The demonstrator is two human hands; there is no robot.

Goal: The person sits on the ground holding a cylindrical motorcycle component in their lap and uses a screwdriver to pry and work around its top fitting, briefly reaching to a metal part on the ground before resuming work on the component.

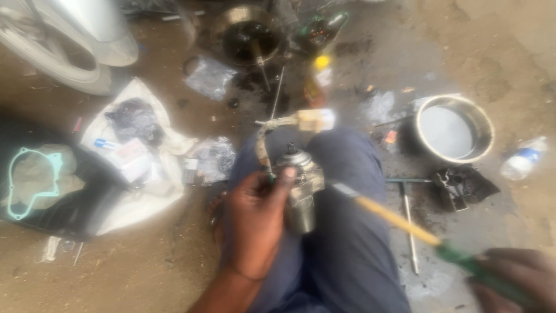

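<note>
My left hand [256, 223] grips a small grey metal motor part [301, 185] over my blue-trousered knee. A bent cable with a pale plug [315, 120] rises from the part. My right hand [515, 278], blurred at the lower right, holds a screwdriver [405, 226] with a green and yellow handle. Its metal tip touches the right side of the part.
A steel bowl [454, 128] and a plastic bottle [524, 157] lie to the right on the dirt floor. An oily pan [248, 37] sits at the back. A white bag [136, 150] with parts, a teal gasket [35, 182] and a scooter wheel [52, 55] are on the left.
</note>
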